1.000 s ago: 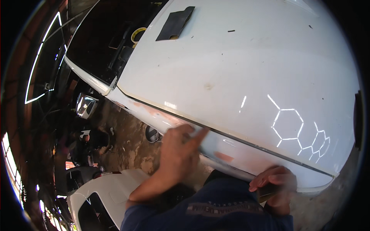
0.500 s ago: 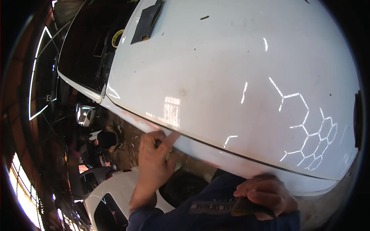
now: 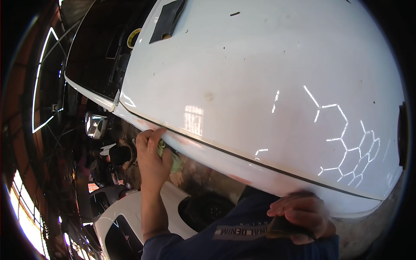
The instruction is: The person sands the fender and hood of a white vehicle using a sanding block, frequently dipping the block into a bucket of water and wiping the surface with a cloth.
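My left hand (image 3: 151,151) holds a crumpled light green cloth (image 3: 173,161) against the side strip (image 3: 203,158) of a white car, just below the bonnet seam. Pinkish patches show on this strip. My right hand (image 3: 303,216) is lower right, beside the car's edge near my body, its fingers bent around a dark flat piece (image 3: 281,229) that looks like sandpaper or a pad. The white bonnet (image 3: 242,65) fills the upper view, with a folded dark sheet (image 3: 165,21) on it.
A roll of yellow tape (image 3: 133,38) rests by the dark windscreen (image 3: 93,52). A side mirror (image 3: 95,125) sticks out below it. A person (image 3: 119,158) in dark clothing is low down at the left, near a second white car (image 3: 134,206).
My left hand has moved left and up along the strip, and the green cloth shows more. The view shifted, moving the bonnet up and left. My right hand stays near the lower edge.
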### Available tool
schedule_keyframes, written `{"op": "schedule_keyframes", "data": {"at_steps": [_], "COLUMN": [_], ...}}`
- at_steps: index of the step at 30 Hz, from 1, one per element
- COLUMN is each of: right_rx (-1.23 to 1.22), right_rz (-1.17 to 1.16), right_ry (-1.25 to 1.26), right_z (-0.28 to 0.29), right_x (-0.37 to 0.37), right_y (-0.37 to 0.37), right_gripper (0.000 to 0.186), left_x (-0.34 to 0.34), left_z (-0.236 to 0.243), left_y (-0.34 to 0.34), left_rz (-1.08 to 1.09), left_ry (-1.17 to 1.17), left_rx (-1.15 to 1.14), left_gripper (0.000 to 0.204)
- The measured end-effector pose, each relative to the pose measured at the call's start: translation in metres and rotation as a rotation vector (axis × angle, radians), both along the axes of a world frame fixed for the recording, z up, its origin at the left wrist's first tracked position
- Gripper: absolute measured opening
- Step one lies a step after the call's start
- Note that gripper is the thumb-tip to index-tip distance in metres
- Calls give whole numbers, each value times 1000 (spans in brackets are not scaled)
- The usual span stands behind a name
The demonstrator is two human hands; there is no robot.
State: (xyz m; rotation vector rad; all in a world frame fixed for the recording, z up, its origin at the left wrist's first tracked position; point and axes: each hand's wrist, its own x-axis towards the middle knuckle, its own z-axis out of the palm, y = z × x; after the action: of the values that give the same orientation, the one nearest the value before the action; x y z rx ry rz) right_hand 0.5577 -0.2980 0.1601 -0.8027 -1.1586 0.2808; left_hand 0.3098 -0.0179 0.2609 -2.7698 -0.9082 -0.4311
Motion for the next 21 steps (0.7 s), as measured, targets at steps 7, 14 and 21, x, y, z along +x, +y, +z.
{"op": "schedule_keyframes", "data": {"at_steps": [7, 14, 21], "right_rx": [-6, 16, -19], "right_rz": [18, 192, 234], "right_ry": [75, 169, 203], "right_z": [0, -12, -8], "right_x": [-6, -6, -6], "right_y": [-6, -11, -13], "right_gripper": [34, 49, 53], "left_x": [-2, 11, 36], "left_z": [7, 4, -7], "left_y": [15, -12, -66], "left_rz": [-28, -55, -228], "left_ry": [43, 57, 28], "left_rx": [116, 118, -5], "left_gripper": [55, 52, 55]}}
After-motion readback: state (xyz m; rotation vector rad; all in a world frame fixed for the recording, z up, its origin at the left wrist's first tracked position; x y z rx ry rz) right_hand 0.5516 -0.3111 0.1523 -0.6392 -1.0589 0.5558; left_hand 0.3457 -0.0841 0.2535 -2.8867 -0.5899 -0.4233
